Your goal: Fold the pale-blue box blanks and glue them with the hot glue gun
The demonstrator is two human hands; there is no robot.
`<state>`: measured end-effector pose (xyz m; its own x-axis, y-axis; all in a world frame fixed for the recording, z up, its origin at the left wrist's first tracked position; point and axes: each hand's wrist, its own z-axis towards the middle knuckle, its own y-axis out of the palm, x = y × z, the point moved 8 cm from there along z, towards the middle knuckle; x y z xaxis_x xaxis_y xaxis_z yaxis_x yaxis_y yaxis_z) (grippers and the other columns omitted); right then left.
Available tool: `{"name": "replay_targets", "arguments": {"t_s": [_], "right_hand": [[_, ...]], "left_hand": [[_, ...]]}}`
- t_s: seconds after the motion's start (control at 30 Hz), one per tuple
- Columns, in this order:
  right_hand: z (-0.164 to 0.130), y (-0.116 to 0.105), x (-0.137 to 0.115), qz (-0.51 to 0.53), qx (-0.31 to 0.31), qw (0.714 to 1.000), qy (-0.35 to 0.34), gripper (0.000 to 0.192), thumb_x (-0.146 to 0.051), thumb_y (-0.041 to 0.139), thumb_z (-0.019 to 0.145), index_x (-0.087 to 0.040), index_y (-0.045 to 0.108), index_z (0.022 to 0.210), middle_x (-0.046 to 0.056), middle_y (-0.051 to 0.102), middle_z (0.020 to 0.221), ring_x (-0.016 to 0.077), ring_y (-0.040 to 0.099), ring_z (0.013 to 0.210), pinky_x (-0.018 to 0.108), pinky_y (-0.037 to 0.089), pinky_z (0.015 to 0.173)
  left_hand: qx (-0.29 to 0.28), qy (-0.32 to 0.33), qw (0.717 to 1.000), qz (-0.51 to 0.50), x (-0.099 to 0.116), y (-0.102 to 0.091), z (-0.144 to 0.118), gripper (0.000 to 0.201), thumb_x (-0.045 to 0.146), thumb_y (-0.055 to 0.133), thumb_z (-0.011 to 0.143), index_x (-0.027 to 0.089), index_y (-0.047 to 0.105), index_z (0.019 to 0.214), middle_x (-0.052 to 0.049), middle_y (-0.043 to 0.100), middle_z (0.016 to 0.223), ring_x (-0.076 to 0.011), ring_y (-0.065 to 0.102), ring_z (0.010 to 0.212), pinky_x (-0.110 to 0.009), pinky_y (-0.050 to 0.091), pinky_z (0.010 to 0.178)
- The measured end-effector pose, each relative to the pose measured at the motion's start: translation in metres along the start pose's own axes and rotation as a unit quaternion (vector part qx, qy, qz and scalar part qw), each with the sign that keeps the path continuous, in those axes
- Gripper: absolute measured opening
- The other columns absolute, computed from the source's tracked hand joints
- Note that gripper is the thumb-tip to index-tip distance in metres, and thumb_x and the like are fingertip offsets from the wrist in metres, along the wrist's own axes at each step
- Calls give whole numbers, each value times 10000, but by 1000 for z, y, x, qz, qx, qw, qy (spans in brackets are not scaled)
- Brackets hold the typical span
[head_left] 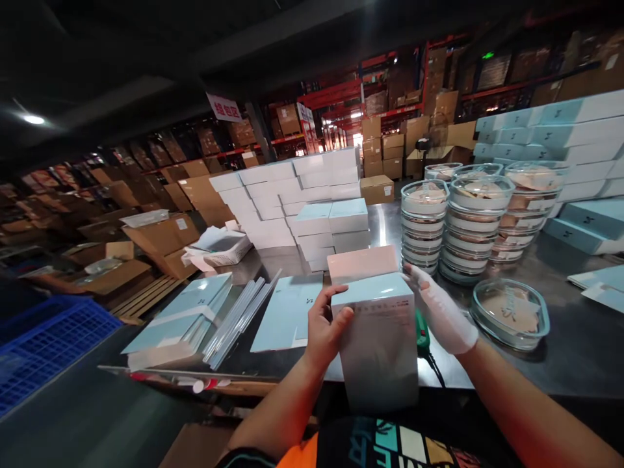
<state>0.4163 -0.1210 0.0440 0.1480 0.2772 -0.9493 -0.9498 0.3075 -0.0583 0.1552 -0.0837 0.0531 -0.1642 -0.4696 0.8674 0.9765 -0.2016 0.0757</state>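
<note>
Pale blue and white, the carton (pixel 377 338) stands upright at the near edge of the bench (pixel 575 351), long axis vertical, its open flap tilted toward the far side. The left hand (pixel 324 328) grips its left face; the right hand (pixel 446 315) presses flat against its right. A glass dish (pixel 509 313) lies just right.
</note>
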Motion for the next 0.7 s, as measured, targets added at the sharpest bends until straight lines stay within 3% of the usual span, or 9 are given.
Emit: {"name": "replay_targets", "arguments": {"t_s": [0.07,0.13,0.23,0.3,0.37,0.47,0.6,0.7], "right_hand": [[-6,19,-25,24,-38,999,-16,646,-593,661,926,-228,642,1458,113,722,1462,307,678,1347,459,543,1163],[-11,24,-37,-3,-47,999,-23,601,-543,728,895,-210,675,1393,119,726,1447,320,653,1373,482,503,1211],[-19,20,-37,-3,-81,995,-56,733,-628,856,817,-183,678,1373,175,696,1486,361,638,1404,522,507,1210],[-26,14,-32,-13,-104,990,-96,756,-656,929,765,-192,707,1319,205,612,1598,377,592,1478,538,494,1226],[-33,9,-30,-31,-116,983,-143,577,-629,900,846,-212,757,1219,199,578,1642,358,584,1501,550,474,1246],[-44,12,-35,-44,-135,969,-203,322,-528,746,1033,-254,818,1186,165,682,1534,292,674,1405,528,508,1223],[-55,18,-56,-62,-153,942,-293,234,-382,662,1107,-308,828,1255,119,747,1437,237,687,1376,445,558,1178],[-61,20,-69,-88,-156,914,-364,302,-260,624,1122,-367,776,1360,89,722,1473,211,648,1411,422,548,1182]], "left_hand": [[-24,10,1000,4,-1,9,-2,688,763,863,787,188,756,1150,-102,765,1056,-287,718,955,-366,571,838],[-39,35,999,10,-2,14,-4,627,732,865,807,188,761,1102,-117,764,1110,-310,733,1040,-392,580,911],[-17,97,995,-5,-2,11,-5,511,645,900,826,202,731,1015,-129,740,1263,-311,728,1185,-393,571,993],[-3,127,991,-42,-3,7,-4,477,571,928,838,227,691,1069,-105,755,1249,-295,739,1208,-397,573,1018],[-23,155,987,-48,-1,6,-1,431,517,928,865,244,702,1110,-79,777,1154,-283,759,1173,-411,583,1021],[-98,196,976,10,6,14,1,292,499,852,949,239,806,1073,-105,786,1161,-299,757,1181,-461,598,1038],[-157,274,948,41,23,13,-1,200,426,765,1031,262,833,1124,-113,817,1178,-319,737,1248,-541,595,1074],[-205,311,925,77,41,9,1,198,400,760,1039,270,810,1180,-115,814,1216,-309,730,1272,-519,599,1068]]}}
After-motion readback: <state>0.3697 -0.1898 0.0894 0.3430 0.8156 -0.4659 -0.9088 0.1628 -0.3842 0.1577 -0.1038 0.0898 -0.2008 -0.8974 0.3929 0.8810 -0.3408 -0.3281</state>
